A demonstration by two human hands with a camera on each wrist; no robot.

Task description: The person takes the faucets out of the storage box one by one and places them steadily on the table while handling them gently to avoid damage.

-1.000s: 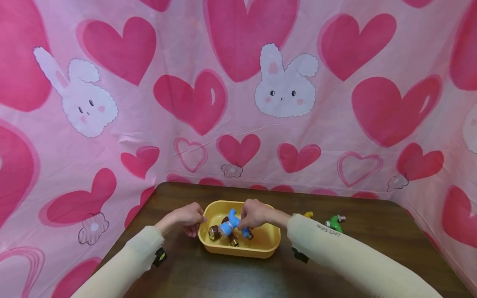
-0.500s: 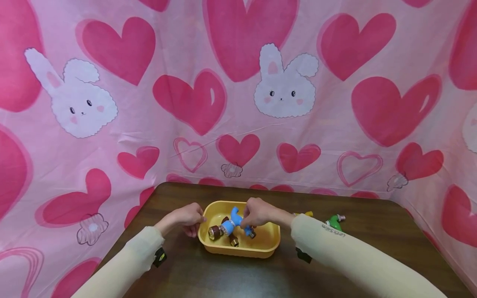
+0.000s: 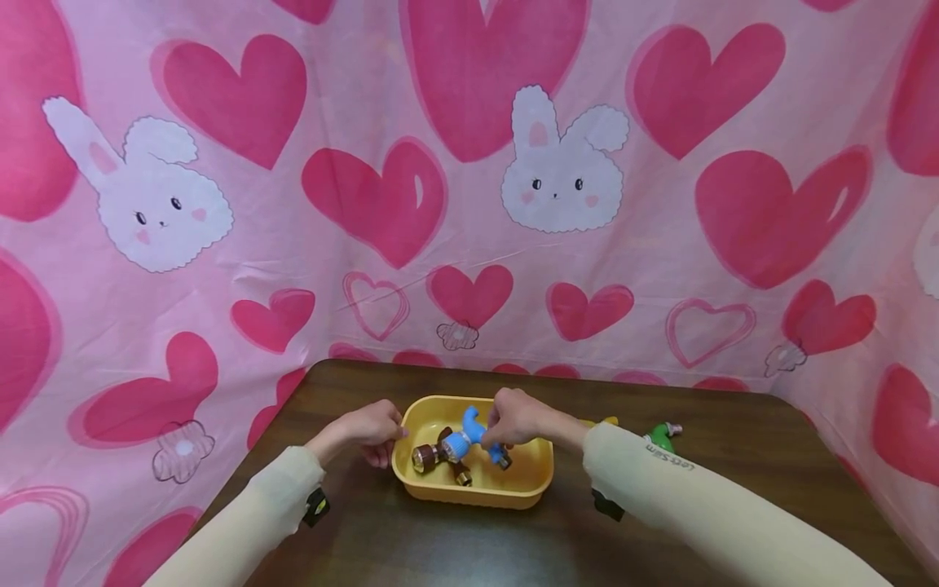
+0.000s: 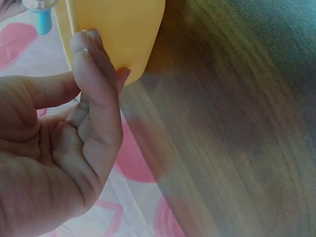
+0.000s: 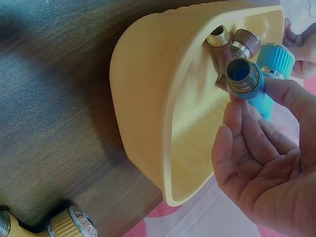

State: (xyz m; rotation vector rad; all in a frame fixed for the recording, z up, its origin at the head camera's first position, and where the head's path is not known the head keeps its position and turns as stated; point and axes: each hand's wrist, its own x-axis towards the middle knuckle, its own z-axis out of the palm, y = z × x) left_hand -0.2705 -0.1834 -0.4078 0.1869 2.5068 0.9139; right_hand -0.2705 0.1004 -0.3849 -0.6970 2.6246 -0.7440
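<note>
My right hand (image 3: 517,420) pinches a blue tap (image 3: 473,428) between thumb and fingers, over the inside of a yellow plastic tub (image 3: 506,493). In the right wrist view the blue tap (image 5: 247,81) shows its threaded brass end and ribbed knob. A brown tap (image 3: 428,456) lies inside the tub, just behind the blue one in the right wrist view. At the tub's left end my left hand (image 3: 370,428) grips the rim; its thumb and fingers close on the tub wall (image 4: 118,34) in the left wrist view.
A green tap (image 3: 660,438) lies on the brown table (image 3: 352,530) to the right of the tub. Partly hidden behind the right forearm is a yellow tap (image 3: 609,421), whose ribbed knob (image 5: 66,229) shows below the tub in the right wrist view. A pink heart-patterned cloth (image 3: 469,236) hangs behind.
The right hand and the blue tap have shifted slightly to the right, and more of the brown tap shows. My left hand has stayed on the tub's rim.
</note>
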